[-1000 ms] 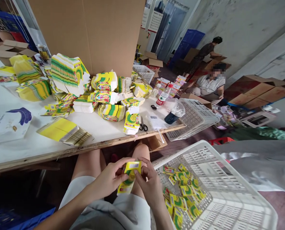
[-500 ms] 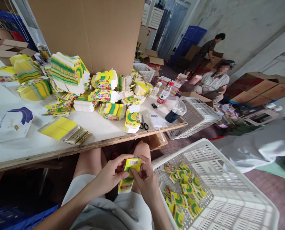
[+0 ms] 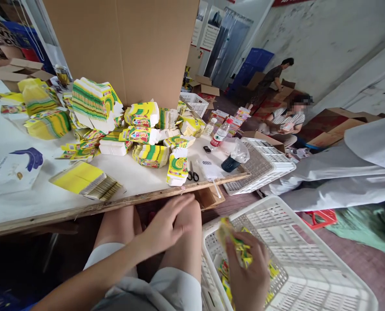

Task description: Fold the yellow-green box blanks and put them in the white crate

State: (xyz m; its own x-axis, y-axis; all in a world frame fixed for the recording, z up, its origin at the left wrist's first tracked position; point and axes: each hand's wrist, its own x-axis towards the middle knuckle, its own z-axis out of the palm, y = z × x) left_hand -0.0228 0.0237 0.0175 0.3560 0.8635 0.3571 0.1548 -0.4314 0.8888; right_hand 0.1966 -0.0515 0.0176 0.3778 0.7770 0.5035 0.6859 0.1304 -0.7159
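Observation:
My right hand (image 3: 250, 265) is over the white plastic basket (image 3: 276, 203), its fingers closed on a small yellow-green carton (image 3: 225, 229) that is blurred by motion. Below it, more small yellow cartons (image 3: 224, 268) lie on the basket floor, partly hidden by the hand. Above my knees hovers my left hand (image 3: 169, 222), fingers stretched out with nothing in them, near the table edge. On the table (image 3: 140, 179) ahead lie stacks of flat yellow-green cartons (image 3: 92, 101) and a fanned-out bundle of flat cartons (image 3: 79, 177).
Black-handled scissors (image 3: 193, 175), a red-capped bottle (image 3: 221, 133) and a dark cup (image 3: 230, 163) in a clear bag are at the table's right end. A large cardboard sheet (image 3: 153, 52) stands behind the stacks. Two people (image 3: 273, 80) work farther back. Another white crate (image 3: 260, 160) stands beyond the table.
My right hand has moved from my lap to the right, over the basket, with the carton. My left hand has let go of the carton and opened. The view has shifted slightly.

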